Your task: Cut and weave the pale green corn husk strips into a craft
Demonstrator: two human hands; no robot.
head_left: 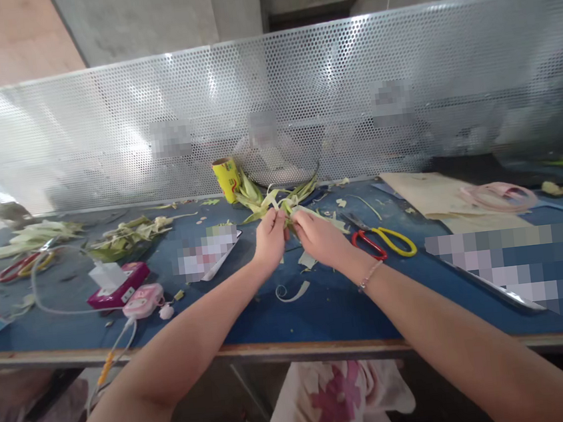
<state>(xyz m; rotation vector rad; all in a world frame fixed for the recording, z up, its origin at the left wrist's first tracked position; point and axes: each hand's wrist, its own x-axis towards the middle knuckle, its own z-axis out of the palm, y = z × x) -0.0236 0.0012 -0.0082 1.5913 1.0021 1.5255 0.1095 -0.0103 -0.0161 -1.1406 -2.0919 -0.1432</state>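
Both my hands meet over the middle of the blue table (332,306). My left hand (269,239) pinches pale green leaf strips (281,204) that fan out toward the back. My right hand (320,237), with a thin bracelet on the wrist, is closed on the same bundle of strips from the right side. A curled offcut of leaf (293,294) lies on the table just below my hands.
Red and yellow scissors (382,240) lie right of my hands. A yellow roll (226,178) stands at the back by the perforated metal screen (400,91). A pink tissue box (118,285), a small pink device (143,301) with a cable, more leaves (123,236) and another pair of scissors (23,265) lie left. Brown paper (436,198) lies right.
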